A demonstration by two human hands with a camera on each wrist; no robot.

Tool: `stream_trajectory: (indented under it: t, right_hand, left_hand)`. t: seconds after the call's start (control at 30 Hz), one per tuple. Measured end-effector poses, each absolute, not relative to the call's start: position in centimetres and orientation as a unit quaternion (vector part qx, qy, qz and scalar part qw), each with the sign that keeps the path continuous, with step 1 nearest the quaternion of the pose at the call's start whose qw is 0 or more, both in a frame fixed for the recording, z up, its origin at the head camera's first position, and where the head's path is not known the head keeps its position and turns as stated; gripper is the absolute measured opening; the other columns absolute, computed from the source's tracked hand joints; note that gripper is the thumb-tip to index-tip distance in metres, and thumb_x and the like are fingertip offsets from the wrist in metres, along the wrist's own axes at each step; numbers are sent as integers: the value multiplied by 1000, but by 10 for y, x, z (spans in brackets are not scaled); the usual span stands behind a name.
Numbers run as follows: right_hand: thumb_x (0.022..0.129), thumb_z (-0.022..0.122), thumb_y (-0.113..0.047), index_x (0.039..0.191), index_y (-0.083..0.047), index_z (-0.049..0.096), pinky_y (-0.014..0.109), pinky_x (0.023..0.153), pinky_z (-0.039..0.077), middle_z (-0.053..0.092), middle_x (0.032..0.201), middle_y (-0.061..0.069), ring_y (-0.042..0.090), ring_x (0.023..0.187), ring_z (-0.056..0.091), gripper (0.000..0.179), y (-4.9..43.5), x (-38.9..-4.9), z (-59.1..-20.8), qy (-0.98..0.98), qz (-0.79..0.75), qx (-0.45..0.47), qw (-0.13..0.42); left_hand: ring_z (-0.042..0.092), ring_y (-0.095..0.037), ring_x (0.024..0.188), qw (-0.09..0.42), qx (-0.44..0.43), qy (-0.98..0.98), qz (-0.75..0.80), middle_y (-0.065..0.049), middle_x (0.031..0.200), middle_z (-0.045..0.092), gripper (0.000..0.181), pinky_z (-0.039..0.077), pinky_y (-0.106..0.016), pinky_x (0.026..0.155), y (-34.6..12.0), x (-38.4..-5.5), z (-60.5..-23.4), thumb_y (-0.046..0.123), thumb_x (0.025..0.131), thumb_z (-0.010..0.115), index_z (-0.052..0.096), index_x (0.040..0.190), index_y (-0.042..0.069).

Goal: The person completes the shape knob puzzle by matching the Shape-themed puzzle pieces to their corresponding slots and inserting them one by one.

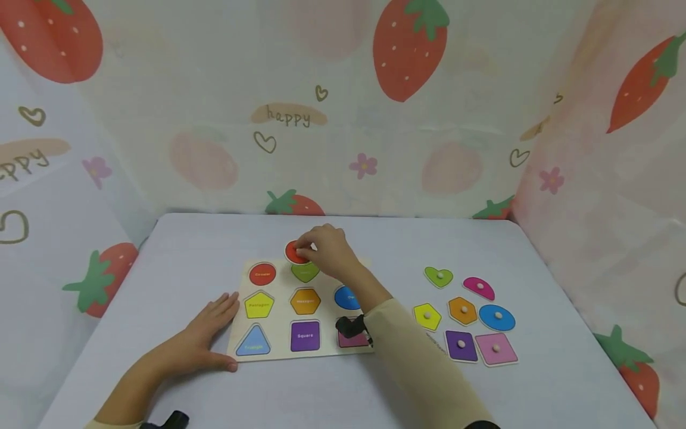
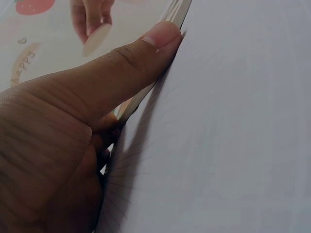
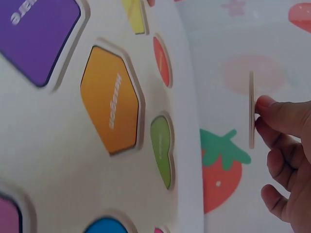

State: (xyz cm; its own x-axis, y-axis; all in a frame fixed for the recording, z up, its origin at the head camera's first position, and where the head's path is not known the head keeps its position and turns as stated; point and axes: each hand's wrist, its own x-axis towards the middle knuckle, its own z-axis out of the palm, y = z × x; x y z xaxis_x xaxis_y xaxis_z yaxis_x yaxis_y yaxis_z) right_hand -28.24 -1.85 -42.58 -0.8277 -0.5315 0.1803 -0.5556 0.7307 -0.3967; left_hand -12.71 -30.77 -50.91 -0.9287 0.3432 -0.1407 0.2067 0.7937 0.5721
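Note:
My right hand (image 1: pixel 328 250) pinches a red circle puzzle piece (image 1: pixel 292 252) above the far edge of the shape board (image 1: pixel 278 286). In the right wrist view this thin piece (image 3: pixel 251 109) appears edge-on between thumb and fingertips; its knob is hidden. The board has printed shape recesses, among them a red circle (image 1: pixel 262 274) and a green heart (image 1: pixel 305 272), which the held piece partly covers. My left hand (image 1: pixel 206 336) lies at the board's left edge with fingers extended. Its thumb (image 2: pixel 131 63) rests along the near edge in the left wrist view.
Right of the board lie several knobbed pieces, including a green heart (image 1: pixel 438 277), a magenta semicircle (image 1: pixel 479 288), a yellow pentagon (image 1: pixel 426 316), a blue oval (image 1: pixel 496 318) and a purple square (image 1: pixel 461 347). My right sleeve covers part of the board's right side. Strawberry-print curtains surround the white table.

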Motion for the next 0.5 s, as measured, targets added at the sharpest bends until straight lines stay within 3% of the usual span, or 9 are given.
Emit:
stream_trajectory:
  t: [0.5]
  right_hand:
    - [98, 71, -34, 114, -24, 78, 45, 107, 42, 75, 101, -12, 11, 106, 58, 20, -70, -278, -434, -926, 246, 285, -5]
  left_hand:
    - [3, -37, 159, 120, 155, 938, 286, -9, 172, 15, 130, 10, -66, 124, -308, -126, -505, 66, 64, 86, 26, 162, 8]
